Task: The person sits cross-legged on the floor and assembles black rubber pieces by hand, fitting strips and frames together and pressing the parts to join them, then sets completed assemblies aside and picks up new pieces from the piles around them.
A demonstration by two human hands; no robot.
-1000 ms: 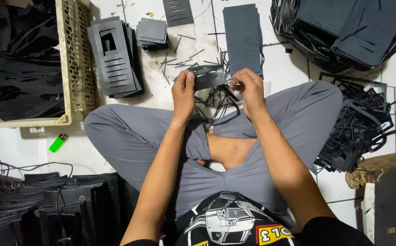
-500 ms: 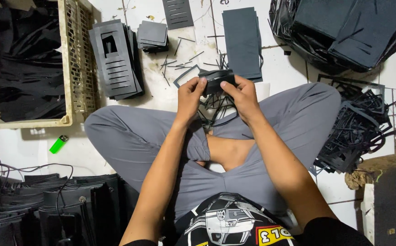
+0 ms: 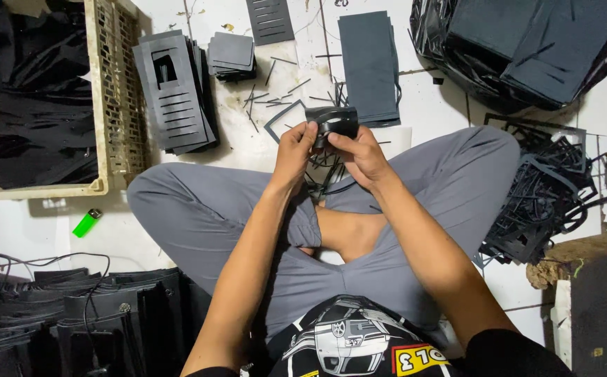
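Pretty cramped spot: the slotted black sheet stack (image 3: pixel 174 94) and beige plastic crate (image 3: pixel 111 105) are crowding the left, and black offcut scraps (image 3: pixel 537 202) are piling up on the right. Both hands are meeting above the crossed legs, left hand (image 3: pixel 293 150) and right hand (image 3: pixel 359 157) pinching the small folded black sheet piece (image 3: pixel 331 120) between fingertips.

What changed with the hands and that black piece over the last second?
The left hand and right hand drew together and now both pinch the small black piece, which looks folded more compactly than before. The slotted black sheets, crate and green lighter stayed put.
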